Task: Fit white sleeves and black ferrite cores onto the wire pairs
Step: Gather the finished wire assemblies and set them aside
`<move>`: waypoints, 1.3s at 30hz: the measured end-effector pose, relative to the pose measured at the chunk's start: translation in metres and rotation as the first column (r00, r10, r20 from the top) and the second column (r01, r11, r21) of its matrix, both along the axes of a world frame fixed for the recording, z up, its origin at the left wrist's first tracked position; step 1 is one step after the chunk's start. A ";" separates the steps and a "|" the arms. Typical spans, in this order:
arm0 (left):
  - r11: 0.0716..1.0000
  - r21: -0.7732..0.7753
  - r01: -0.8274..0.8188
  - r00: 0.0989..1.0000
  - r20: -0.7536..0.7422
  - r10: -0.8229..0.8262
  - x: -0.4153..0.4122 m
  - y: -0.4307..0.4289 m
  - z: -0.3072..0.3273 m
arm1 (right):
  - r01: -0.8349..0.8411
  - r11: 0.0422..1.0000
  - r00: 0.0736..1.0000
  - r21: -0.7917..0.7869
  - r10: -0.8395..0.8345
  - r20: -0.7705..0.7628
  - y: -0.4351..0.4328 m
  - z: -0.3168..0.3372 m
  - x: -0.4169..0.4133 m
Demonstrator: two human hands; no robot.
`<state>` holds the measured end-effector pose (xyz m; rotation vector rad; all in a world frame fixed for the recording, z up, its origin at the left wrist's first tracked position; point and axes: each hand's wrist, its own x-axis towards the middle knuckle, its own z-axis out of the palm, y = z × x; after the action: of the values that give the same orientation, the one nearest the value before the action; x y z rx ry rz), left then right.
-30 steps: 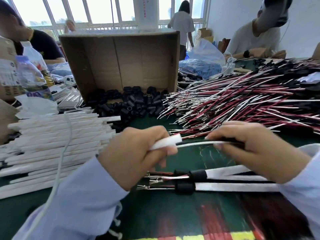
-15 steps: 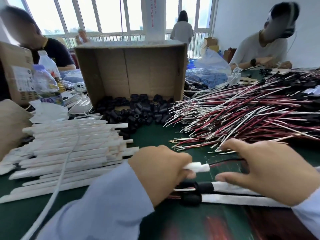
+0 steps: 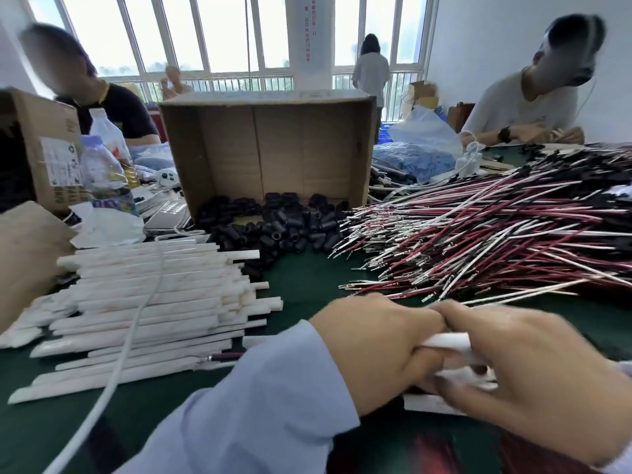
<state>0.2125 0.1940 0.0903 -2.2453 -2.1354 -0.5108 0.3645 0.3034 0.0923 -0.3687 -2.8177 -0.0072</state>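
Curling round one white sleeve [image 3: 448, 341], the left hand [image 3: 376, 350] and right hand [image 3: 523, 381] touch near the tabletop's [image 3: 307, 289] front edge; wire pairs [image 3: 478, 241] pile toward the right edge, black ferrite cores [image 3: 273, 230] spill mid-tabletop.

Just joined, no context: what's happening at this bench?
A person is assembling wire pieces by hand. The left hand and right hand meet, both gripping one white sleeve just above the green table. Blur hides whether a wire is inside, and I can see no core on it. Supplies lie around: spare sleeves to the left, black ferrite cores spilling from a cardboard box, and loose wire pairs to the right.
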 end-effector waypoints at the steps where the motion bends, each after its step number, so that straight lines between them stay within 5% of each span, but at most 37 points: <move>1: 0.999 0.003 -0.035 0.999 0.016 0.035 -0.007 -0.002 0.005 | 0.034 0.998 0.999 0.051 -0.033 -0.026 0.008 0.003 0.005; 4: 0.996 -0.014 -0.091 0.989 0.114 0.092 -0.025 -0.010 0.022 | 0.204 0.977 0.974 0.059 -0.197 -0.109 0.024 0.020 0.019; 9: 1.000 -0.008 -0.019 1.000 0.011 0.019 0.012 0.011 0.021 | 0.145 0.985 0.987 0.091 -0.138 -0.083 0.018 0.002 0.011; 13: 0.981 -0.193 -0.033 0.974 0.214 0.075 -0.018 -0.009 0.027 | 0.291 0.943 0.954 -0.162 -0.298 -0.022 0.068 -0.011 0.048; 18: 0.952 -0.289 -0.102 0.910 0.360 0.206 -0.061 -0.041 0.016 | 0.345 0.938 0.939 -0.038 -0.345 0.006 0.105 -0.023 0.068; 21: 0.962 -0.262 -0.078 0.866 0.460 0.195 -0.053 -0.026 0.002 | 0.115 0.993 0.993 0.023 -0.114 -0.029 0.045 0.001 0.014; 23: 0.962 -0.265 -0.064 0.797 0.567 0.209 -0.054 -0.017 -0.003 | -0.180 0.956 0.982 -0.232 0.189 0.018 0.006 -0.002 -0.029; 25: 0.953 -0.289 -0.094 0.742 0.617 0.260 -0.068 -0.015 -0.001 | -0.308 0.901 0.951 -0.307 0.287 -0.111 -0.006 -0.012 -0.061; 29: 0.853 -0.195 -0.483 0.784 0.339 0.521 -0.128 0.003 0.010 | -0.252 0.904 0.959 -0.344 0.186 -0.214 0.005 -0.014 -0.069; 31: 0.722 -0.126 -0.680 0.725 0.035 0.688 -0.154 0.022 0.017 | -0.218 0.912 0.964 -0.346 0.145 -0.225 0.010 -0.017 -0.071; 34: 0.581 -0.251 -0.774 0.632 -0.261 0.730 -0.176 0.047 0.015 | -0.155 0.939 0.967 -0.308 0.081 -0.242 0.017 -0.027 -0.077; 39: 0.516 -0.230 -0.825 0.565 -0.347 0.749 -0.179 0.054 0.004 | -0.142 0.945 0.963 -0.296 0.062 -0.263 0.026 -0.039 -0.073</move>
<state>0.0330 0.2484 0.0948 -1.0154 -2.9446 0.1873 0.2911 0.3297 0.0530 -0.2676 -2.5792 0.4810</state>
